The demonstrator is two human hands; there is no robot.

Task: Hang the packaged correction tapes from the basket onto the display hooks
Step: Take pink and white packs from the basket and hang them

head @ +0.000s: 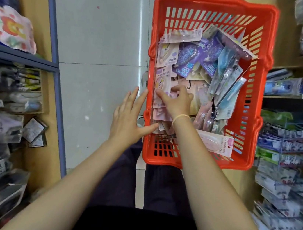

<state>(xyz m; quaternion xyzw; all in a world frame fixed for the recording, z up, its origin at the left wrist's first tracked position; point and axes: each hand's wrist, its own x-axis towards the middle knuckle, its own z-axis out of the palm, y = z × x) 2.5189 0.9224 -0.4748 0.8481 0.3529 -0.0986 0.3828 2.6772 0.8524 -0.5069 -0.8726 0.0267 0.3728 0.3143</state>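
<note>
A red plastic basket [263, 52] stands on the floor ahead of me, filled with several packaged correction tapes [196, 62] in pink, purple and blue. My right hand [177, 101] reaches into the basket's left side, fingers spread and lying on the pink packs [161, 85]. Whether it grips one I cannot tell. Just outside the basket's left wall, my left hand [129, 117] is open with fingers spread, its thumb reaching over the rim. One pink pack [216, 142] lies apart near the basket's near right corner.
Shelves with hanging stationery packs [293, 145] line the right side. On the left, wooden shelving [21, 86] holds more packaged goods. A grey tiled floor [100, 31] runs between them. My dark-trousered legs are below the basket.
</note>
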